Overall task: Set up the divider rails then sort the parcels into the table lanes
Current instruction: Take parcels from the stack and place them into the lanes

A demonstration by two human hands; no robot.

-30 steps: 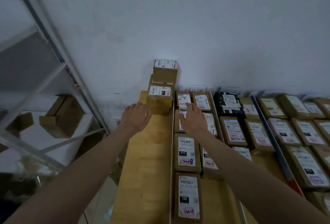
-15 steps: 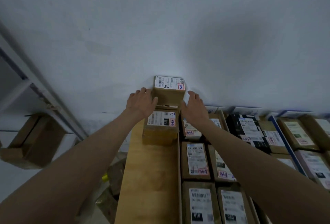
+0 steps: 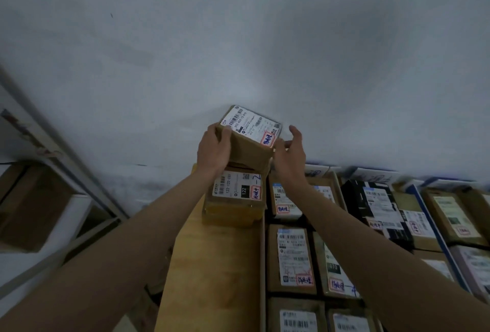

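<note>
Top parcel [image 3: 250,137] was tilted above the stack at the table's [image 3: 212,265] far-left corner. Left hand [image 3: 213,150] gripped its left side; right hand [image 3: 290,155], fingers loosely spread, touched its right edge. Risk judged: a one-sided grip could let it slip onto the lower parcel [image 3: 236,194].

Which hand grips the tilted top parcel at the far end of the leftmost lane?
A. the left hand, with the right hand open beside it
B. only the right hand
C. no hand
A: the left hand wraps the tilted top parcel's left side, while the right hand is open beside its right corner.
</note>
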